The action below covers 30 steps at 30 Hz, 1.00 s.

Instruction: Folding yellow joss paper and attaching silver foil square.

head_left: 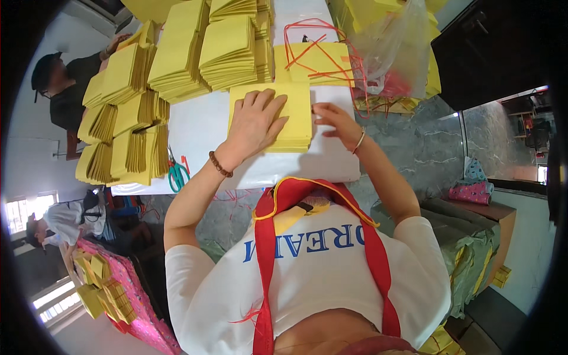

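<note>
In front of me on the white-covered table is a stack of yellow paper sheets (299,109). My left hand (258,118) lies flat on top of it, fingers stretched out and a little apart. Just off the stack's right edge, my right hand (338,123) is open with bent, parted fingers and nothing visible in it. Whether its fingertips touch the sheets I cannot tell. Beyond the stack, red strings (319,75) lie loosely across more yellow paper (284,58). Scissors with teal handles (177,176) rest near the table's front left edge.
Tall bundles of folded yellow paper (228,50) fill the table's far left side. A clear plastic bag (402,50) stands at the right beside yellow bundles. One person (74,89) is at the far left; another (71,222) is near a pink-covered table (139,296).
</note>
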Tool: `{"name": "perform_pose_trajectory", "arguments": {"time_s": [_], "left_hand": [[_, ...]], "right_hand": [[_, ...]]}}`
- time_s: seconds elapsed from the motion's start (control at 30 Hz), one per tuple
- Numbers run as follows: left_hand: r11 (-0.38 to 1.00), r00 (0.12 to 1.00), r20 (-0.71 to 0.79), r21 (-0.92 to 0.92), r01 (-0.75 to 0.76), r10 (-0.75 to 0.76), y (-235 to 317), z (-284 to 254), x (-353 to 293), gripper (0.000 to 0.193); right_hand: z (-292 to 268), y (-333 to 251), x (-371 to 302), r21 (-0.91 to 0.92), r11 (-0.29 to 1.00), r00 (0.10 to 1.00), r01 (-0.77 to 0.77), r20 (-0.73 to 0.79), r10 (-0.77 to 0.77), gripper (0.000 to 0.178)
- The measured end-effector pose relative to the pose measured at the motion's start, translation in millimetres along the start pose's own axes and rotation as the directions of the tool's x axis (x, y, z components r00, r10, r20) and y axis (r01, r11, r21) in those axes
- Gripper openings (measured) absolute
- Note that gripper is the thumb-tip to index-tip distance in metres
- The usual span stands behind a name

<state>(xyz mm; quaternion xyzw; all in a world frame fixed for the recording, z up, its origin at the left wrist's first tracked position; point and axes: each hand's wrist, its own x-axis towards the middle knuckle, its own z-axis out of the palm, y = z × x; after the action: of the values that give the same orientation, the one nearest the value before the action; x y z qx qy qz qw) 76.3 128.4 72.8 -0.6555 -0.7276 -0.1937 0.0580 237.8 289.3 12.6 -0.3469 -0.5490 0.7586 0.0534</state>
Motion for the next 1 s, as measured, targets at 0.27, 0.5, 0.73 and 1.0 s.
{"name": "perform_pose_trajectory", "arguments": {"time_s": [0.27, 0.5, 0.73, 1.0], "left_hand": [[0.998, 0.997, 0.068, 0.057, 0.029, -0.033, 11.4, -18.1, 17.9, 0.039], [0.997, 0.999, -0.031, 0.062, 0.039, -0.037, 9.4, -26.1, 17.4, 0.036], [0.998, 0.996, -0.076, -0.039, 0.039, -0.042, -12.6, -55.8, 53.3, 0.035], [0.775, 0.996, 0.062, -0.627, 0.083, -0.057, 6.9, -62.4, 205.1, 0.059]], "right_hand": [[-100.5, -17.3, 152.5, -0.783, 0.604, 0.786, 0.146, -0.279, -0.551, 0.053], [-85.9, -35.1, 160.2, -0.958, 0.218, 0.848, -0.185, -0.268, -0.458, 0.039], [-136.6, -128.2, 161.4, -0.713, 0.623, 0.721, 0.321, -0.243, -0.649, 0.023], [-111.4, -322.4, 0.6, -0.526, 0.493, 0.542, 0.693, -0.072, -0.838, 0.018]]}}
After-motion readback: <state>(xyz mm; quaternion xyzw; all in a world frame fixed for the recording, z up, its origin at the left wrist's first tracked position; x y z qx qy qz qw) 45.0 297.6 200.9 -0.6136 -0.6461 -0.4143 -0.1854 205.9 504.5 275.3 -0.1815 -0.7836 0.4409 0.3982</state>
